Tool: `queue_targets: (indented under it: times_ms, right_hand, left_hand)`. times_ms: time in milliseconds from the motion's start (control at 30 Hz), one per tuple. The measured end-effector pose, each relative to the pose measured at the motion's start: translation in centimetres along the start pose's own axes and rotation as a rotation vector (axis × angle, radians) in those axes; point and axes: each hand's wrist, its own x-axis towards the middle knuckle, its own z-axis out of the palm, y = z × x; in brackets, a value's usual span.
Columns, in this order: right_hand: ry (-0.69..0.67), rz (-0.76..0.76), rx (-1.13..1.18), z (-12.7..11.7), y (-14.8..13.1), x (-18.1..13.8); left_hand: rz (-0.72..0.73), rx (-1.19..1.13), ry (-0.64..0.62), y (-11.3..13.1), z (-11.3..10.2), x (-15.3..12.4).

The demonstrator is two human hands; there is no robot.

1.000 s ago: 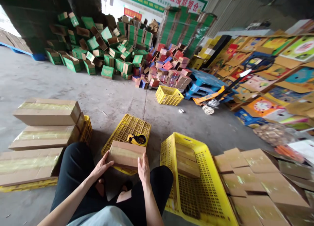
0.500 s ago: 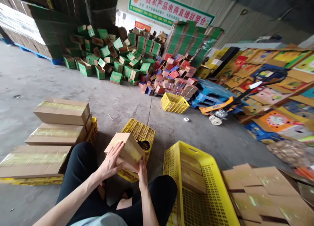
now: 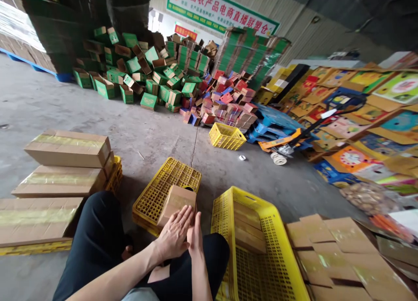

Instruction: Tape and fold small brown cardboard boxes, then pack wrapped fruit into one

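Observation:
A brown cardboard box point(image 3: 179, 198) rests on an upturned yellow plastic crate point(image 3: 156, 183) between my knees. My left hand point(image 3: 176, 231) lies flat across the box's near upper edge, fingers stretched out, palm down. Against its right near corner stands my right hand point(image 3: 195, 235), fingers straight and pointing up, close beside the left fingertips. The near face of the box is hidden behind both hands. Behind the box, a small part of a black and yellow round thing point(image 3: 189, 188) peeks out; its kind is hard to make out.
Taped long boxes point(image 3: 70, 146) sit stacked on yellow crates to the left. At right, a deep yellow crate point(image 3: 274, 222) holds several boxes, and more taped boxes point(image 3: 352, 249) lie beyond it. Farther off are a small yellow crate point(image 3: 227, 136), a pallet jack point(image 3: 287, 142) and piled green cartons point(image 3: 148, 102).
The box has turned and moved toward me and right on the crate. My left hand has slid to its near right edge, closer to my right hand. The view has shifted slightly.

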Motion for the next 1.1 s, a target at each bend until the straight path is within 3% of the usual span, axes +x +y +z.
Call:
queue_targets:
  times_ms: [133,233,367,533,667,767,867,967,1100]
  right_hand:
    - [-0.054,0.183,0.319,-1.6,-1.5,0.7]
    - [-0.064,0.215,0.379,-1.4,-2.5,1.1]
    - [-0.083,0.188,0.274,-1.3,-2.5,1.2]
    - [-0.221,0.151,-0.005,-2.9,-3.3,1.4]
    - [-0.188,0.076,-0.239,-3.6,-5.0,1.7]
    - [-0.156,-0.044,-0.271,-3.1,-6.4,2.0]
    - [-0.174,-0.161,-0.228,-2.3,-7.6,2.8]
    - [-0.207,-0.19,-0.208,-1.6,-8.5,4.1]
    - [-0.229,-0.182,-0.21,-1.1,-9.1,6.0]
  left_hand:
    - [0.02,-0.029,-0.019,-0.8,-0.3,0.8]
    - [0.044,-0.038,-0.036,-1.7,-0.8,0.8]
    - [0.007,-0.017,0.018,-3.5,-1.7,0.1]
    - [-0.151,0.086,0.059,-7.4,-3.1,-1.1]
    - [-0.2,0.084,0.046,-9.6,-2.4,-2.6]
    - [-0.213,0.008,0.119,-9.5,-0.9,-3.5]
    - [-0.119,-0.083,0.224,-8.7,-0.1,-3.4]
    - [-0.042,-0.115,0.281,-8.4,-0.6,-2.5]
    - [-0.059,-0.048,0.275,-8.7,-1.5,-1.9]
